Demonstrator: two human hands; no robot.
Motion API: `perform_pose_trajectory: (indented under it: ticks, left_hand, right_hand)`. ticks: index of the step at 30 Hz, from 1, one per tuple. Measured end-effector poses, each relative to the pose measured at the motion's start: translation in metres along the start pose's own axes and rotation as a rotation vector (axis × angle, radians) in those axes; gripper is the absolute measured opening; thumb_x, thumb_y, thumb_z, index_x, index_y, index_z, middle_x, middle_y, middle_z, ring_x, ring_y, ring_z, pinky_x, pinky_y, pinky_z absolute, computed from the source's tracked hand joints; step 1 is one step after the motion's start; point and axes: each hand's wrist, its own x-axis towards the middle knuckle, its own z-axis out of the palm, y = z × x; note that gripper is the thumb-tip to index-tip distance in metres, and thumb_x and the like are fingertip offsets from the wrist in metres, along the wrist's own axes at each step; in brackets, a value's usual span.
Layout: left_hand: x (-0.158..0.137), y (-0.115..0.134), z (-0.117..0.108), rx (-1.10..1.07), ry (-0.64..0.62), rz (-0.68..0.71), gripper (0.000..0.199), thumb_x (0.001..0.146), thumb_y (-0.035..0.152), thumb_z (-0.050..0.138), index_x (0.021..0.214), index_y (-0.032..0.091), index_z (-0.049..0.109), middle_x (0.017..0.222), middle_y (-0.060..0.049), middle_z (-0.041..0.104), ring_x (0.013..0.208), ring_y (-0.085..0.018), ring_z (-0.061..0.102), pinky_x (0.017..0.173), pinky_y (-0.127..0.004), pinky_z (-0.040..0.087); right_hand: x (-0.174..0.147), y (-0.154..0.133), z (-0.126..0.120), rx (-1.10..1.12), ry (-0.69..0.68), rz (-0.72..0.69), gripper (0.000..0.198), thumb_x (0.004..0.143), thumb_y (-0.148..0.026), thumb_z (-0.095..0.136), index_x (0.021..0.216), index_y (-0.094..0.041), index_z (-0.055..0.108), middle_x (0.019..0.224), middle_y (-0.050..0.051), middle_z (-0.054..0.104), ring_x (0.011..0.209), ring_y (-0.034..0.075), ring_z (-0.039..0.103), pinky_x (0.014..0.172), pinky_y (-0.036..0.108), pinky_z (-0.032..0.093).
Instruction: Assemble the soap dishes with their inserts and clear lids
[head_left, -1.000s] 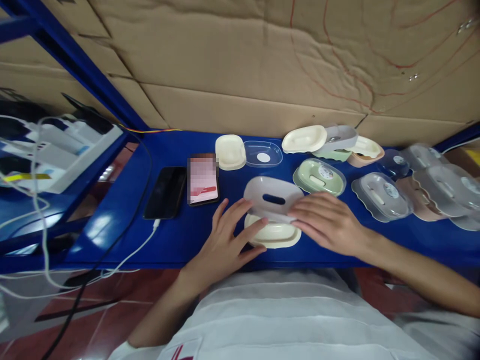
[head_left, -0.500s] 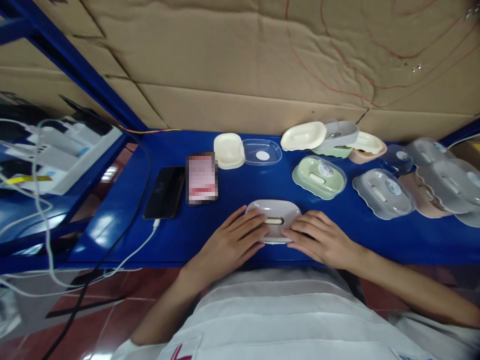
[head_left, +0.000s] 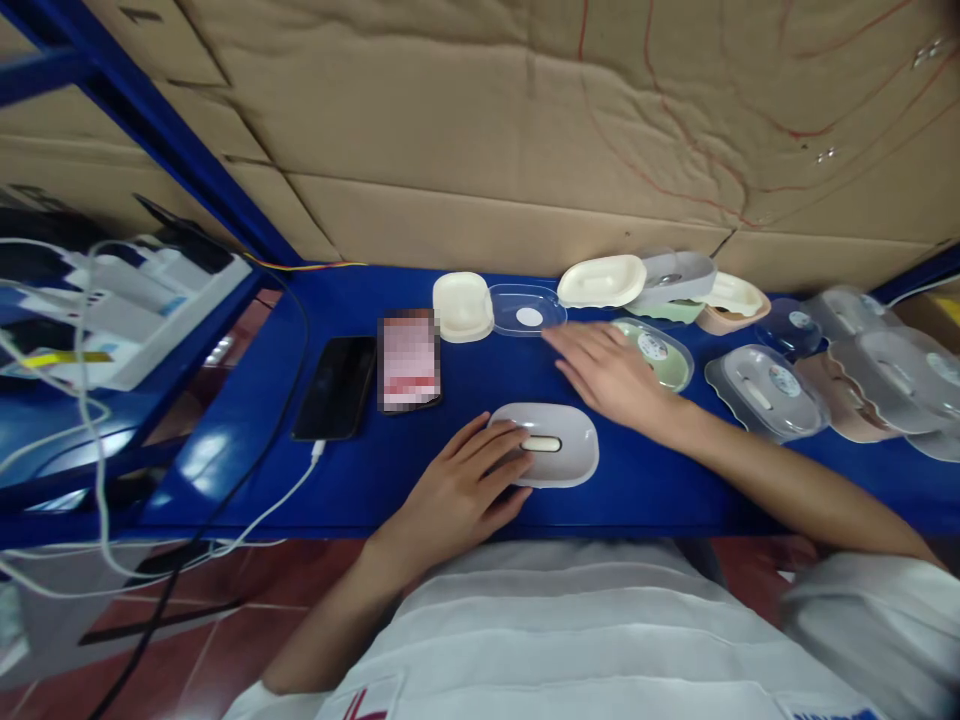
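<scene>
Fingers of left hand (head_left: 457,485) rest on grey soap box (head_left: 546,444)

A: The grey soap box (head_left: 551,445) under the left hand (head_left: 457,490) looks like smooth matt plastic.

B: The clear lid (head_left: 527,309) far of it is glossy see-through plastic, and the green box (head_left: 661,357) by the right hand (head_left: 607,375) wears the same kind of cover.

A: The blue shelf (head_left: 360,470) looks like painted metal, shiny, with glare on the left.

B: The back wall (head_left: 480,130) is creased brown cardboard, matt. The black phone (head_left: 336,386) has a glossy face.
</scene>
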Motion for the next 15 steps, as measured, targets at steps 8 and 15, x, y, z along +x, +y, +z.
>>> perform_pose_trajectory:
  ticks: [8,15]
  left_hand:
    - [-0.002,0.001,-0.002,-0.010,0.022,-0.012,0.016,0.103,0.024,0.068,0.117,0.019,0.072,0.136,-0.011,0.075,0.130,-0.027,0.070,0.120,-0.051,0.053]
    - [-0.001,0.006,-0.008,-0.201,-0.040,0.098,0.019,0.099,0.025,0.072,0.117,0.023,0.070,0.124,-0.006,0.079,0.119,-0.022,0.073,0.116,-0.045,0.051]
  right_hand:
    - [0.046,0.018,0.007,0.460,-0.134,0.223,0.025,0.110,-0.035,0.054,0.105,-0.019,0.072,0.103,0.008,0.081,0.096,0.024,0.076,0.095,0.040,0.055]
    - [-0.007,0.001,0.008,0.948,-0.008,0.550,0.041,0.112,-0.057,0.044,0.123,-0.023,0.065,0.086,0.001,0.072,0.068,0.016,0.070,0.063,0.030,0.060]
